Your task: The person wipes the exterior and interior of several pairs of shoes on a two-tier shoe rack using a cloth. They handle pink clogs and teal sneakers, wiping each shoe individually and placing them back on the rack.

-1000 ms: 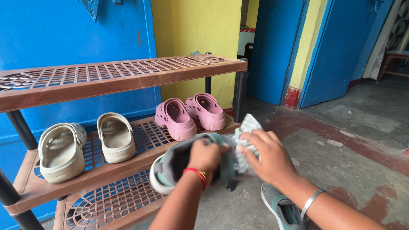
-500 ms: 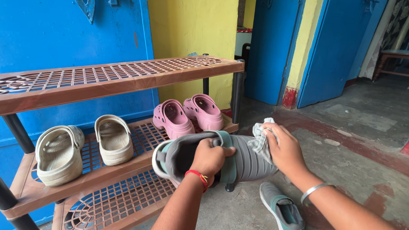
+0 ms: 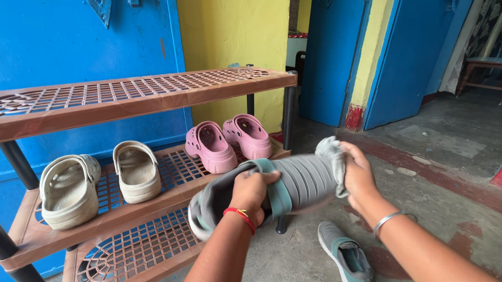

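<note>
L hand (image 3: 251, 192), lower centre of frame: fingers curled tight round the mid-body of a grey shoe (image 3: 275, 190) w/ a teal strap across it; red thread band at the wrist. Shoe is held in the air, sideways, ribbed sole facing the camera, toe end toward centre right, heel opening toward lower left.

R hand (image 3: 356, 173), centre right: closed on a bunched grey cloth (image 3: 330, 154), pressed against the toe end of the shoe. Metal bangle on that wrist.

Step in hand, as I judge it: wiping the shoe's sole/toe w/ the cloth while the L hand steadies it. Looks mid-wipe, not finished; can't tell how clean the sole is.

Next move calls for: firm L grip so the shoe doesn't twist, cloth drawn along the ribs toward the heel, then prob. a turn of the shoe to reach the upper.

Outward from hands: the matching grey shoe (image 3: 344, 257) lies on the concrete floor (image 3: 431, 190), bottom centre-right, just below the R forearm.

Brown plastic shoe rack (image 3: 149, 97), left half of frame, lattice shelves. Middle shelf: pair of beige clogs (image 3: 96, 177) at left, pair of pink clogs (image 3: 229, 142) at centre. Top shelf and lowest shelf show no shoes in the visible part.

Behind: blue wall upper left, yellow wall upper centre, blue doors upper right.
</note>
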